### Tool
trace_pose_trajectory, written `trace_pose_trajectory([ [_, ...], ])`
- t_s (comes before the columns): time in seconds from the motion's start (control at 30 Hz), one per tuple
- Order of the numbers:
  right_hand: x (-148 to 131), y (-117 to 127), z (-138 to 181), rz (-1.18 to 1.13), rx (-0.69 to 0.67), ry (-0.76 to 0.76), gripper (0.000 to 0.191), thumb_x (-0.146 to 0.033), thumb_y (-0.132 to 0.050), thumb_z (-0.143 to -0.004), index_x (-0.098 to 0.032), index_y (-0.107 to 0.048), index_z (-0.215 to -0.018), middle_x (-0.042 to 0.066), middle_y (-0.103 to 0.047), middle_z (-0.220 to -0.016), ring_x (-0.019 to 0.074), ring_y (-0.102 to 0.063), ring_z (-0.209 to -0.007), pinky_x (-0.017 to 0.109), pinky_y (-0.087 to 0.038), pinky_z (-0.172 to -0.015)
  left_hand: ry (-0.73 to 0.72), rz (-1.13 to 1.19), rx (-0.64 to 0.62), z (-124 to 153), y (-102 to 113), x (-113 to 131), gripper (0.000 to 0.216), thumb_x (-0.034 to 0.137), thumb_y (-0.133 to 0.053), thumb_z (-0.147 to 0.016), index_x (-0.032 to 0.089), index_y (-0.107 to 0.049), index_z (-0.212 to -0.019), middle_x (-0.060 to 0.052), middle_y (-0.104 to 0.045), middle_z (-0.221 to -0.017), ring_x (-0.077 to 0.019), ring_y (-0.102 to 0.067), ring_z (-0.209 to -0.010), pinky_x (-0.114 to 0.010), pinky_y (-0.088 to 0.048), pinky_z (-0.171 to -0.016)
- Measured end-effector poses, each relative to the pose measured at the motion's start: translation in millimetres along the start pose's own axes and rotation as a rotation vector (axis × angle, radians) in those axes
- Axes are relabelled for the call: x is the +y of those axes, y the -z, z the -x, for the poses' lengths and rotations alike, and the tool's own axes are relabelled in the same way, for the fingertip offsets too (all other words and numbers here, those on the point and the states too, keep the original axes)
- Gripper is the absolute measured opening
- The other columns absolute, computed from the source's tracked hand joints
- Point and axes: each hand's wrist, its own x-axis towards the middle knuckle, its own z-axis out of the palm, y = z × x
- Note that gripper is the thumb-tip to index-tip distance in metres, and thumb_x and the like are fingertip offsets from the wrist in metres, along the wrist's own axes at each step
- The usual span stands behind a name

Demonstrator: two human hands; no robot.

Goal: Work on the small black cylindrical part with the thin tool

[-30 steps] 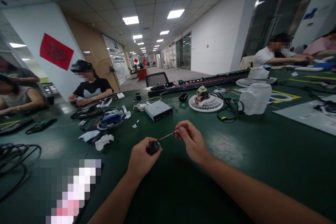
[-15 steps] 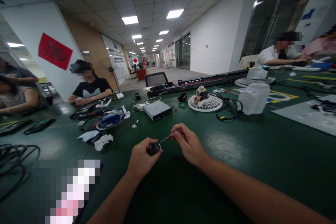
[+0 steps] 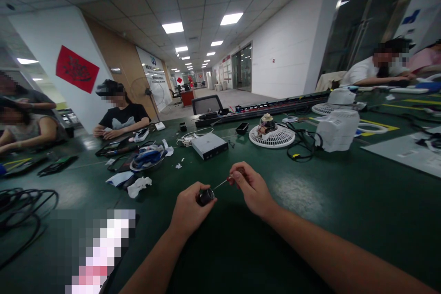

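Above the near part of the green table, my left hand grips a small black cylindrical part between thumb and fingers. Its round, shiny-rimmed end faces right. My right hand is closed around the reddish handle of a thin screwdriver. The shaft slants down and left, with its tip by the rim of the cylinder. Whether the tip touches it or goes inside, I cannot tell. My palm and fingers hide part of both things.
Beyond my hands lie a silver disc drive, a white fan grille with a motor and a white plastic housing. At left are a bowl with blue cloth, crumpled tissue and black cables. Several people sit around the table.
The whole view has shifted slightly, so things appear a little farther right. Both hands keep their hold on the black cylinder and the screwdriver, whose tip stays near the cylinder's end.
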Motion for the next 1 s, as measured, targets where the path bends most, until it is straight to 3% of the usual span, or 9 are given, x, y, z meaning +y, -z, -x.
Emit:
trace_pose_trajectory([
  [0.53,3.7,0.2,1.1,-0.091,-0.036,-0.041,0.022,-0.042,-0.050,-0.099,-0.021,-0.056,-0.096,0.000,-0.060,-0.077,0.0149,-0.058,-0.069,0.027,-0.045,-0.063,0.008,0.001,-0.016,0.2,-4.4,-4.1,0.022,0.029,-0.074,-0.075,0.022,-0.066,-0.095,0.000,-0.071,-0.078,-0.0181,-0.066,-0.065,-0.028,-0.048,-0.059],
  [1.0,1.8,1.7,0.0,0.000,-0.064,-0.017,0.021,-0.040,-0.049,-0.100,-0.021,-0.056,-0.094,0.000,-0.061,-0.077,0.0140,-0.058,-0.069,0.026,-0.045,-0.064,0.000,0.001,-0.020,0.2,-3.7,-3.0,0.022,0.028,-0.074,-0.075,0.022,-0.066,-0.095,-0.002,-0.072,-0.084,-0.0188,-0.067,-0.069,-0.027,-0.048,-0.059],
])
